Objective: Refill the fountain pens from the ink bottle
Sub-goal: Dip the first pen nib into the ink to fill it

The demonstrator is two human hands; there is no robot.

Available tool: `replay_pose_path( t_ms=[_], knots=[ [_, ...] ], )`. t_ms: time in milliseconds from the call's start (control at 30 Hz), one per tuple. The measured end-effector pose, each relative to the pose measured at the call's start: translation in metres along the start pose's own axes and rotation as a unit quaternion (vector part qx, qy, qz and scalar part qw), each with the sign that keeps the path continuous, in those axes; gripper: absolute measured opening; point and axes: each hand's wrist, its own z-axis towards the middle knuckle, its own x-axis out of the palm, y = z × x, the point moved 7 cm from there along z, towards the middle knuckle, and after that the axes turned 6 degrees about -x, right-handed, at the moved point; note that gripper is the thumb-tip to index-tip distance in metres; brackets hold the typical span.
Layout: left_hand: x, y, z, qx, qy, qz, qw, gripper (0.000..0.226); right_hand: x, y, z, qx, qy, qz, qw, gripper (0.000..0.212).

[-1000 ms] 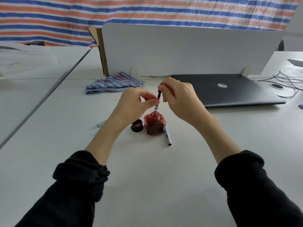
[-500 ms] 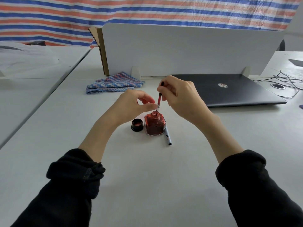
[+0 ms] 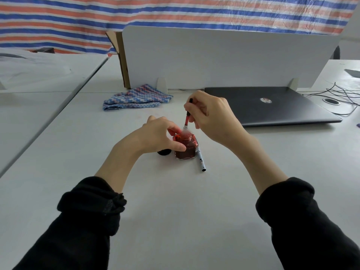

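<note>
A square glass ink bottle with red ink stands open on the white table. My left hand grips it from the left, thumb across its front. My right hand pinches a slim pen converter, red inside with a black top, held nearly upright with its lower tip in the bottle's mouth. The black bottle cap lies just left of the bottle, partly hidden by my left hand. A white pen barrel lies on the table against the bottle's right side.
A closed dark laptop sits at the back right, with cables beyond it. A folded zigzag cloth lies at the back left. A white cardboard screen stands behind both. A table seam runs diagonally at left.
My left hand has dropped from the pen part down onto the bottle and now grips it. My right hand alone holds the converter, whose tip stays at the bottle's mouth.
</note>
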Motion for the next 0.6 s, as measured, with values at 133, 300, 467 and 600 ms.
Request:
replay_pose_path(
  t_ms=[133, 300, 467, 600],
  knots=[
    [0.0002, -0.0007, 0.0001, 0.004, 0.004, -0.001, 1.000, 0.050, -0.0066, -0.0037, 0.0005, 0.006, -0.025, 0.006, 1.000, 0.014],
    [0.0000, -0.0010, 0.0001, 0.003, 0.006, 0.004, 1.000, 0.051, -0.0055, -0.0038, 0.0005, 0.003, -0.005, -0.014, 1.000, 0.017],
    [-0.0001, -0.0014, 0.0000, 0.006, 0.005, 0.008, 1.000, 0.050, -0.0052, -0.0003, 0.0013, -0.011, 0.002, -0.021, 1.000, 0.017],
    [0.0000, -0.0013, 0.0005, 0.009, 0.001, 0.010, 1.000, 0.051, -0.0054, 0.0003, 0.0011, -0.017, -0.005, -0.004, 1.000, 0.016]
  ],
)
